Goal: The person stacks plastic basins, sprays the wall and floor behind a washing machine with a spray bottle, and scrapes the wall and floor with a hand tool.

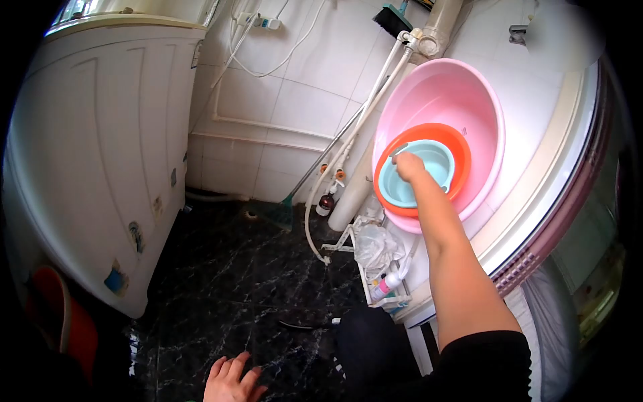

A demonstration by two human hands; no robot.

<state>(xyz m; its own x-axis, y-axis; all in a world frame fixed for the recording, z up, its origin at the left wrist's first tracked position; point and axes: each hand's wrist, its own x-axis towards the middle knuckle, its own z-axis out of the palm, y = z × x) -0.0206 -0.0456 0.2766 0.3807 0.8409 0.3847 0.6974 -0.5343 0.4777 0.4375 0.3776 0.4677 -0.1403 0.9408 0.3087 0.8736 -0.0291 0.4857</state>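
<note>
My right hand (409, 167) reaches up and is closed on the left rim of a light blue basin (435, 159). Its fingertips are partly hidden, near a small greyish piece at the rim. That basin sits inside an orange basin (462, 154), which in turn lies in a large pink tub (485, 110). Low in the view, my left hand (233, 383) hangs over the dark floor with its fingers apart, holding nothing.
A white washing machine (100, 147) stands left. Behind are a green broom (276, 213), a white hose (309, 218) and a brown bottle (325, 204). A white rack (362, 268) with a plastic bag (376, 246) stands below the tub. An orange bucket (80, 328) is lower left.
</note>
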